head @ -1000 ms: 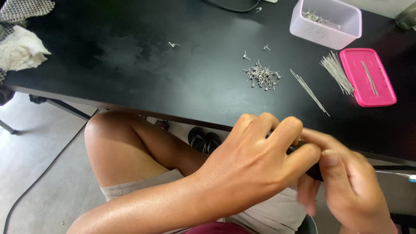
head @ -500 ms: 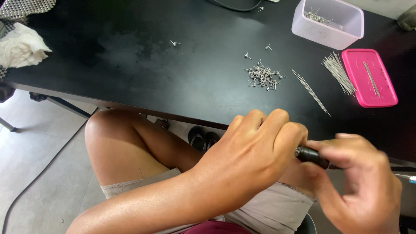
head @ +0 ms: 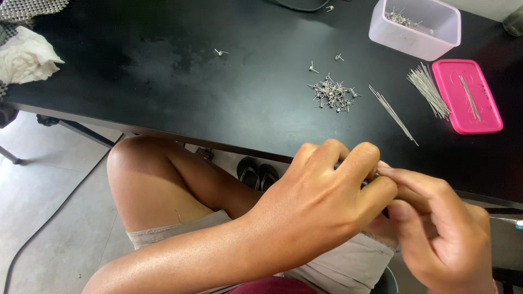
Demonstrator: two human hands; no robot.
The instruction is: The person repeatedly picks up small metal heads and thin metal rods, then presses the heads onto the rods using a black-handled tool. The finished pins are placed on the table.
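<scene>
My left hand is curled into a fist over my lap, just in front of the black table's near edge. It is closed around a small dark tool, of which only a sliver shows between the fingers. My right hand meets it from the right, thumb and fingers pinched against the same spot. What the fingertips hold there is hidden. On the table beyond the hands lie a heap of small metal pins and a few long thin wires.
A bundle of wires lies beside a pink lid. A clear plastic box holding metal bits stands at the back right. White cloth sits at the far left. Dark sandals rest on the floor under the table.
My right hand, which had pulled away to the right and bared the tool's dark handle, has come back against the left fist and covers it again.
</scene>
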